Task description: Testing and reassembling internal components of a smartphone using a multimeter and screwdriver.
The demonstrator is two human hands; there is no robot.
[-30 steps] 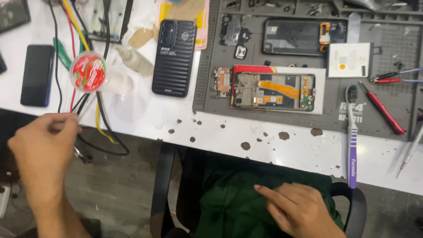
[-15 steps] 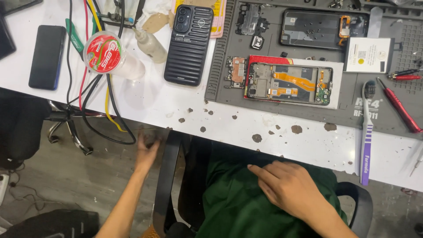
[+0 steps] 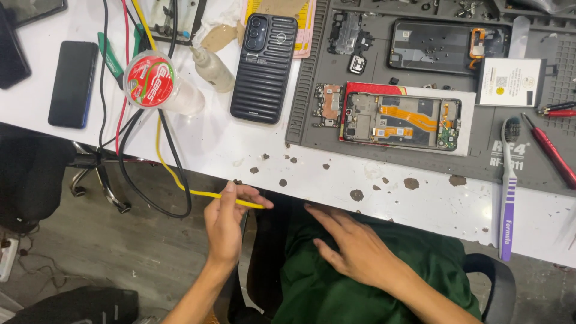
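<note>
So right now my left hand (image 3: 225,225) has a pinch grip on the thin yellow wire (image 3: 180,180), just below the front edge of the white, stain-spotted desk (image 3: 252,150). The wire runs up from my fingers, over the desk edge and past the round clear tub with the red label (image 3: 151,79). My right hand (image 3: 354,249) isn't gripping anything; it's flat, fingers spread, resting on the green cloth over my lap (image 3: 384,282).

Progress-wise, I'd say the phone job is mid-teardown: the opened phone frame with orange flex cables (image 3: 399,120) sits stripped on the grey rubber work mat (image 3: 312,90), its dark back shell (image 3: 444,45) lying apart above it, and the white rectangular battery (image 3: 510,82) is out to the side. Nothing looks put back together. The purple-handled toothbrush (image 3: 508,186) and red-handled screwdriver (image 3: 549,153) lie untouched, and the black ribbed phone case (image 3: 264,69) is just beside the mat.
</note>
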